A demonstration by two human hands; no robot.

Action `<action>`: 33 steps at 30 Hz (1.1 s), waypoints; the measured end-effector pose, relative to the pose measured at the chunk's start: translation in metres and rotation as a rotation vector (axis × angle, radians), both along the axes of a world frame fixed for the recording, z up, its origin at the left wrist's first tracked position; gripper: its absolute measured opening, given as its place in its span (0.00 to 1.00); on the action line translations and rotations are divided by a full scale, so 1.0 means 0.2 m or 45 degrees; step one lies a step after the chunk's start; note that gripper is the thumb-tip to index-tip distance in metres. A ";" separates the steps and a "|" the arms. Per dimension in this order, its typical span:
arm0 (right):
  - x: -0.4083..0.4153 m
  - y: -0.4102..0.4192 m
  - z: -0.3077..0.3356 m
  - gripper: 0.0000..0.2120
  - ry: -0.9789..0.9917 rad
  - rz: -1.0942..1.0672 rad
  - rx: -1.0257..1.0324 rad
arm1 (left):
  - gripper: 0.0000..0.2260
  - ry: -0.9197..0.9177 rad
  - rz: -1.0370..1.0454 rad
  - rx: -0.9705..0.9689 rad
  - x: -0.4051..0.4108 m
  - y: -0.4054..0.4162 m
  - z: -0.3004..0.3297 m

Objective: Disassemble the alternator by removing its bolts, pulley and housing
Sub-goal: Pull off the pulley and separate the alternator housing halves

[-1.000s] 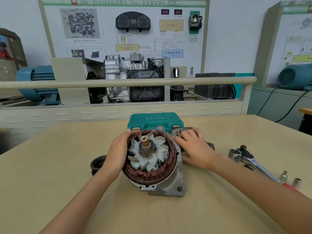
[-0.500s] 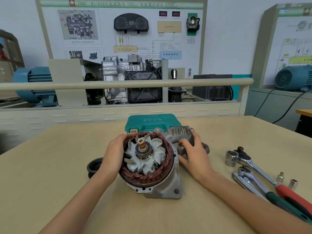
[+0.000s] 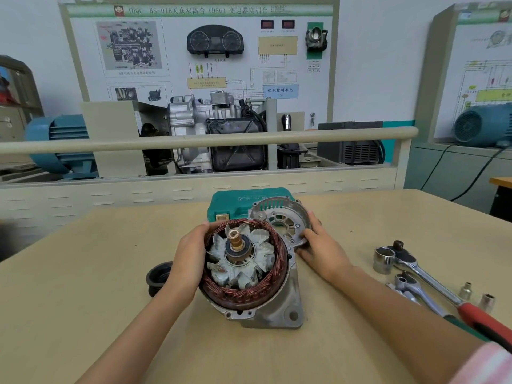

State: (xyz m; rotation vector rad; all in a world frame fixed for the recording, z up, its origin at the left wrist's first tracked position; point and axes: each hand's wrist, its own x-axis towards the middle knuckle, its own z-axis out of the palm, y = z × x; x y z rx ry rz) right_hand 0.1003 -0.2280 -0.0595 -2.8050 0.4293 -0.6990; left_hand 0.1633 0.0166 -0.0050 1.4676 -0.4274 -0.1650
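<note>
Head view, looking down on a tan table [image 3: 83, 300]. Alternator [image 3: 249, 273] near the table's middle, opened, copper stator winding ringing a bladed rotor. Shaft axis tilted up and toward the camera, brass-coloured shaft tip [image 3: 235, 236] pointing at the viewer; mounting ear of the front housing [image 3: 291, 314] down on the table at the near right. Left hand [image 3: 188, 261] cupped round the winding's left rim, fingers curled against it, thumb hidden. Right hand [image 3: 321, 253] gripping the detached rear housing cover [image 3: 279, 220], fingers curled over its right edge, thumb on the near face; cover tilted on edge, hollow face toward the camera, just beside and behind the alternator's upper right. Green tool case [image 3: 235, 203] directly behind both. Black rubber cap [image 3: 159, 275] on the table left of the left wrist. Ratchet wrenches [image 3: 421, 270] with red and green handles and loose sockets [image 3: 476, 295] well to the right.
</note>
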 end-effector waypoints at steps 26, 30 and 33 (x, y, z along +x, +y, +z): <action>-0.30 0.48 0.11 0.49 -0.266 0.695 0.470 | 0.30 -0.100 -0.462 -0.079 -0.07 0.15 -0.08; -0.30 0.40 0.15 0.50 -0.165 0.677 0.499 | 0.62 -0.297 -0.516 0.146 -0.13 0.15 -0.02; -0.32 0.33 0.13 0.50 -0.141 0.638 0.559 | 0.49 -0.389 -0.368 0.364 -0.16 0.17 -0.05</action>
